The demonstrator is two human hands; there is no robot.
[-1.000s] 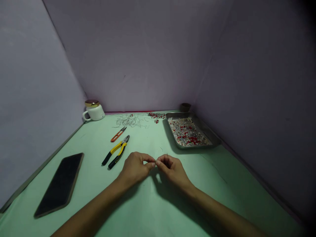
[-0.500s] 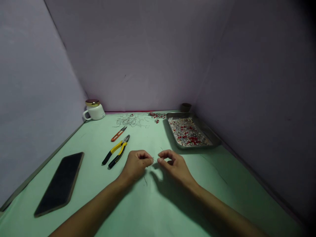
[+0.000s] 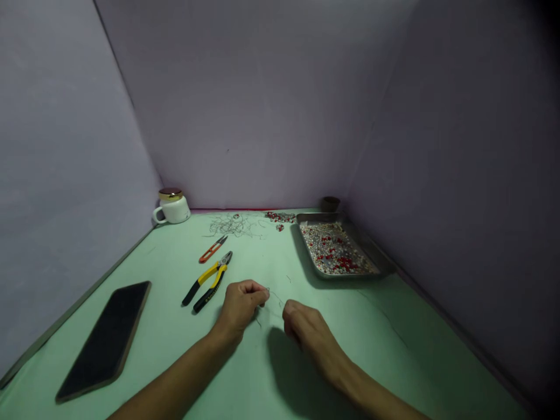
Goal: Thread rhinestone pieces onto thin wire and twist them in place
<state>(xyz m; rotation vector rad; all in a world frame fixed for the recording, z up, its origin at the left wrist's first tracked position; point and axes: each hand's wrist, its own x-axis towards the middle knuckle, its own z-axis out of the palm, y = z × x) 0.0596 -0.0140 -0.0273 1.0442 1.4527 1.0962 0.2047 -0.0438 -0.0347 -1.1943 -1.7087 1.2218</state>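
Note:
A thin wire [image 3: 275, 297] runs between my two hands above the green tablecloth. My left hand [image 3: 242, 300] pinches one part of it between thumb and index finger; a small loop shows at the fingertips. My right hand [image 3: 304, 324] is closed, knuckles up, near the wire's other end, and its fingertips are mostly hidden. A loose bit of wire [image 3: 258, 321] shows just below my left hand. Beyond and to the left of that hand lie yellow-and-black pliers [image 3: 210, 282], jaws pointing away, and orange thread snips [image 3: 212, 249].
A metal tray [image 3: 321, 274] of white and red beads stands at the right. Behind are a pile of wires [image 3: 231, 224], beaded pieces [image 3: 280, 217] and a dark small cup [image 3: 329, 204]. A lidded white mug [image 3: 174, 210] stands back left, a phone [image 3: 105, 341] front left.
My right hand has drawn away from the left, toward me, and turned knuckles up, so more wire shows between them. The whole view has tilted up slightly.

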